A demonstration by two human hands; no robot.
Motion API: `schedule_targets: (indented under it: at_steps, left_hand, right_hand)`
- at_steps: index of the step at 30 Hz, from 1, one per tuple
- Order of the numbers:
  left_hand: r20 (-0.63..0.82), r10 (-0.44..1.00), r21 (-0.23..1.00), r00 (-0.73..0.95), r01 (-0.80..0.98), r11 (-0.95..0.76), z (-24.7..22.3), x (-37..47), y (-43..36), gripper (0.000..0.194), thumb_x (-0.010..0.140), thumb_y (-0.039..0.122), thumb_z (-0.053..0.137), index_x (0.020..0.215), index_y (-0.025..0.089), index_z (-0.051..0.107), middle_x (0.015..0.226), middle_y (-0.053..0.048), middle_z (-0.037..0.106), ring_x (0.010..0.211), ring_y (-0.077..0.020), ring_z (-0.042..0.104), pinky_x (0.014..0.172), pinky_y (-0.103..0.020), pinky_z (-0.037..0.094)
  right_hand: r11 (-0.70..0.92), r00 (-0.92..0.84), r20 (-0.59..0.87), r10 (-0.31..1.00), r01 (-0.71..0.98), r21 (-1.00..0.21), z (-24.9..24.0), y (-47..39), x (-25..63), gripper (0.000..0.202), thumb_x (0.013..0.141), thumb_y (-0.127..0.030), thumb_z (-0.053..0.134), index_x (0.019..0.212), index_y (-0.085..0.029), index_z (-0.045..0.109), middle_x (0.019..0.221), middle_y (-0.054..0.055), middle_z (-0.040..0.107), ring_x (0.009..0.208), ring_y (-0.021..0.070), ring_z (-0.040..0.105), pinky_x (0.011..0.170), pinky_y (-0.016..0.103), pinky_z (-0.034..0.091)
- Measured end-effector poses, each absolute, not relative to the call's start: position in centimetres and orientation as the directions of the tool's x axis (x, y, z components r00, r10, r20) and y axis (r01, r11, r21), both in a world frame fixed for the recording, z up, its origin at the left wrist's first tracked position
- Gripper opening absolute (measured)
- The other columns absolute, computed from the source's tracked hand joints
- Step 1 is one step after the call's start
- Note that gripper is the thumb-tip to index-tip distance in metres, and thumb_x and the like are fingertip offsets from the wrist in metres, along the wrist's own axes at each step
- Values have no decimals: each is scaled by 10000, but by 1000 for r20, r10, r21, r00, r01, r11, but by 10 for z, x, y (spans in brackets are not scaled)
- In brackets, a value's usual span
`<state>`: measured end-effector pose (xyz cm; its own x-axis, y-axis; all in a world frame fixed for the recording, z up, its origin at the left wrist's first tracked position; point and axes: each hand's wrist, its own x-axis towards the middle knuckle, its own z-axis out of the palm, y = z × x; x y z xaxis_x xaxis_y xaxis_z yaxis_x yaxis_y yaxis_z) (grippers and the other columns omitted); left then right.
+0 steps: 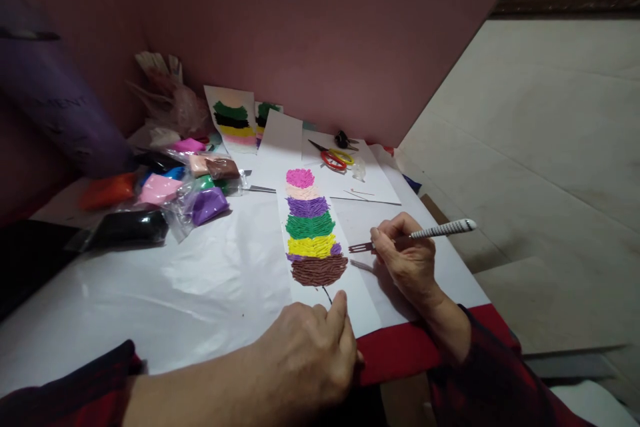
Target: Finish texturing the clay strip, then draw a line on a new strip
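Observation:
My right hand (pixel 407 257) is closed around a small fork (pixel 443 229) with a black-and-white patterned handle. Its tines point left and hover just beside the clay picture, above the paper. Rows of textured clay in pink, peach, purple, green, yellow and brown form the clay picture (pixel 310 227) on a narrow white paper sheet (pixel 357 307). Below the brown clay (pixel 320 271), a thin dark line runs toward my left index finger. My left hand (pixel 315 347) has its fingers curled at the sheet's near edge, gripping it; the thumb is mostly hidden.
Bagged clay packets (pixel 160 187) in several colours lie at the left. Red-and-yellow scissors (pixel 335 159) rest on white paper at the back. Striped clay cards (pixel 233 120) lean against the pink wall (pixel 300 27). A large purple cylinder (pixel 55 93) stands at far left.

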<state>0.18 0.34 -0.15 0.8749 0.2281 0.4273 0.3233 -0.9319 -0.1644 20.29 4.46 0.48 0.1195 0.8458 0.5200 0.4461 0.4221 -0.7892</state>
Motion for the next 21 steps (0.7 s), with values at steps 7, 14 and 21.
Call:
schedule_targets:
  at_steps: [7, 14, 21]
  left_hand:
    - [448, 248, -123, 859, 334, -934, -2, 2, 3, 293, 956, 193, 394, 916, 35, 637, 1001, -254, 714, 471, -210, 609, 306, -329, 441]
    - [463, 248, -121, 851, 337, -934, -2, 2, 3, 302, 956, 211, 403, 910, 29, 641, 1006, -256, 714, 483, -214, 617, 309, -329, 450]
    - [422, 248, -141, 872, 334, -932, -1, 2, 2, 293, 952, 198, 409, 948, 22, 643, 1034, -264, 703, 493, -210, 620, 322, -318, 449]
  right_hand:
    - [363, 71, 429, 901, 418, -832, 4, 44, 199, 258, 857, -204, 606, 665, -228, 435, 552, -67, 458, 459, 95, 426, 451, 250, 349]
    - [358, 49, 417, 908, 429, -830, 5, 45, 197, 242, 852, -209, 608, 667, -224, 452, 559, -63, 472, 454, 93, 427, 436, 244, 344]
    - [350, 35, 401, 916, 419, -838, 3, 45, 196, 251, 852, -224, 617, 664, -224, 450, 550, -66, 468, 455, 93, 423, 435, 241, 339]
